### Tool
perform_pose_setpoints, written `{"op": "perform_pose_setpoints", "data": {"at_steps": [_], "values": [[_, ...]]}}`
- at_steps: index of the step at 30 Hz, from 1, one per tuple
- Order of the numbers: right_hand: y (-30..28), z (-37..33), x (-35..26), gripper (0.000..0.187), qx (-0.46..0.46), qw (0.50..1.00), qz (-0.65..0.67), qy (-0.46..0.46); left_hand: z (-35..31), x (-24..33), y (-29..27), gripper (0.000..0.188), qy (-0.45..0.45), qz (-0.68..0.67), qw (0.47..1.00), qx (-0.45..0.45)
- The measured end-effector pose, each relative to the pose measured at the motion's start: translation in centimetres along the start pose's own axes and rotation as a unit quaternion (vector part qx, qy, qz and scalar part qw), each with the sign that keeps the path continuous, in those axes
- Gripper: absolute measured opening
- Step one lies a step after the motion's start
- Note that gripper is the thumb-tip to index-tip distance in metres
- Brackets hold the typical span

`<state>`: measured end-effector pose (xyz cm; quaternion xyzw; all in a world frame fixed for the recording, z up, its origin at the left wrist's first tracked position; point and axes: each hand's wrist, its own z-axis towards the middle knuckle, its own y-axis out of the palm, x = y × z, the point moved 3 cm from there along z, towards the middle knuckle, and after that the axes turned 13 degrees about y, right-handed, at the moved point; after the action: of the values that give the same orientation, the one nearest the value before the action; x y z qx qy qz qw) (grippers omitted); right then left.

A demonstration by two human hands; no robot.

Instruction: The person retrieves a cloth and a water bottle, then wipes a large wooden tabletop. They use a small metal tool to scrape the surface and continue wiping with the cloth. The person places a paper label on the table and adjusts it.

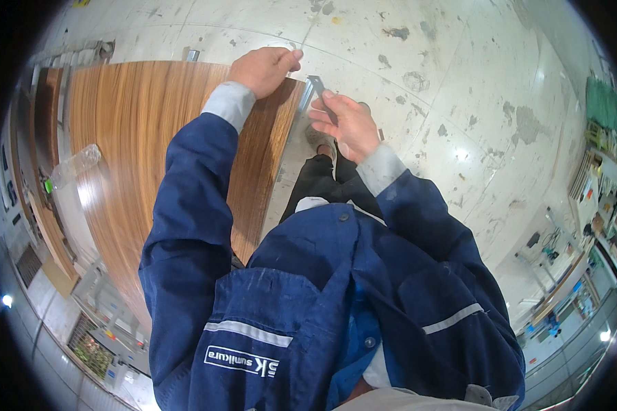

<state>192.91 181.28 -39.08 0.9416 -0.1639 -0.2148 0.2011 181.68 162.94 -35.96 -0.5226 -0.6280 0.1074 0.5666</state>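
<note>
A wood-grain panel [178,130] with brown stripes lies to my left, raised on a metal frame. My left hand [262,72] is over its far right corner, thumb and fingertips pressed together just past the edge. Whatever may be between those fingertips is too small to make out. In my right hand [353,127], to the right of the same corner, is a dark grey, flat, narrow tool [320,92]. Its far end points toward the panel's corner, close to the metal edge. The tool's exact kind does not show.
A clear plastic bottle [79,166] with a green cap lies on its side at the panel's left. Brown boards [46,116] stand beyond it. The pale floor [418,130] is stained. At the far right are cluttered shelves and a cart [559,291]. My shoe is below my right hand.
</note>
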Motion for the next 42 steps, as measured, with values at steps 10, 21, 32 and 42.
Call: {"op": "perform_pose_setpoints", "data": {"at_steps": [10, 21, 32, 42], "values": [[2.5, 2.3, 0.6, 0.038, 0.047, 0.997, -0.005, -0.053, 1.2, -0.5, 0.2, 0.061, 0.039, -0.033, 0.995, -0.081], [2.9, 2.4, -0.3, 0.030, 0.100, 0.992, -0.055, -0.045, 0.7, 0.2, -0.1, 0.059, -0.004, 0.019, 0.998, -0.052], [2.2, 2.6, -1.2, 0.034, 0.115, 0.984, -0.122, -0.052, 1.6, 0.0, 0.2, 0.056, -0.007, 0.070, 0.996, -0.059], [1.9, 2.5, -1.6, 0.028, 0.135, 0.970, -0.171, -0.104, 0.8, 0.6, 0.7, 0.055, 0.003, 0.099, 0.994, 0.051]]}}
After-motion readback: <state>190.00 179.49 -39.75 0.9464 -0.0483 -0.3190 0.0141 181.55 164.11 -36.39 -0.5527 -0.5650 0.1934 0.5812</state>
